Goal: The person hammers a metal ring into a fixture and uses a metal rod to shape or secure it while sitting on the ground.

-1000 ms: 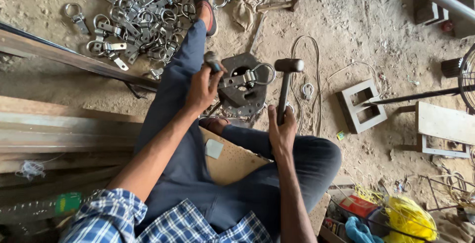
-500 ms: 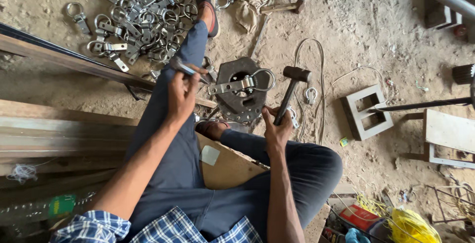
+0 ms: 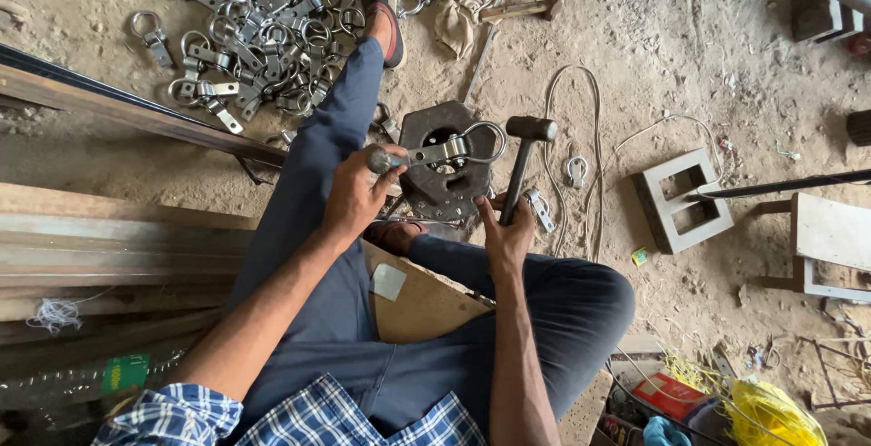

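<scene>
I sit on the dirt floor with my left leg stretched out. My left hand grips a metal clamp piece with a ring, holding it across the top of a dark octagonal steel block. My right hand holds a hammer by its handle, head up, just right of the block. The hammer head is level with the ring and a little to its right.
A heap of similar ring clamps lies at the top left. A loose clamp and a looped cord lie right of the block. A concrete block, steel bars, wooden planks and yellow cord surround me.
My left hand has brought the ring clamp from beside my leg onto the steel block. The hammer stays raised in my right hand beside it.
</scene>
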